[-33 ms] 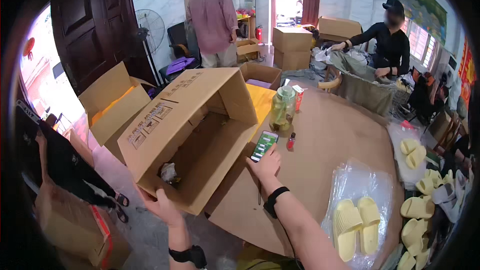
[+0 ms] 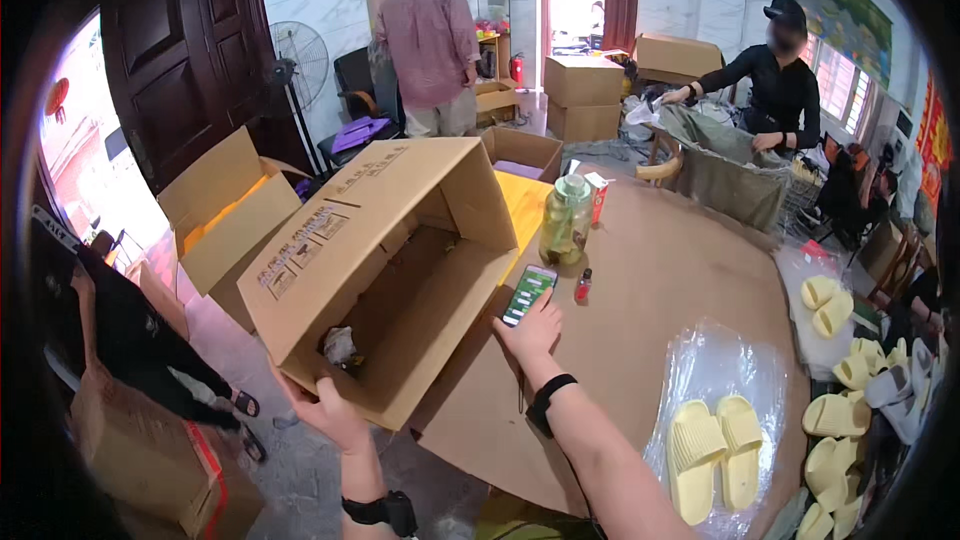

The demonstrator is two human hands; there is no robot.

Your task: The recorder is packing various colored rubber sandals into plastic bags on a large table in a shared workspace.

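Note:
At the lower left, my left hand point(image 2: 332, 412) grips the near lower edge of a large cardboard box point(image 2: 385, 210). The box is tilted, and its open side faces me. Inside lies a crumpled white scrap point(image 2: 339, 344). Over the table, my right hand point(image 2: 530, 330) holds a smartphone point(image 2: 527, 294) by its lower part, with its green screen lit and facing up. Just beyond the phone are a small red bottle point(image 2: 583, 286) and a lidded clear jar point(image 2: 566, 220) of greenish liquid. Both my wrists wear black bands.
Brown cardboard covers the table point(image 2: 620, 370). Pale yellow slides point(image 2: 697, 460) lie on clear plastic bags at its right, with several more slides point(image 2: 835, 415) beyond the edge. A co-worker point(image 2: 785, 80) handles a grey-green sack; another person point(image 2: 428, 50) stands behind the box. An open carton point(image 2: 225, 210) is at left.
At the left edge, the dark-clothed person's arm and foot have shifted slightly. My hands, the box and the phone stay almost where they were.

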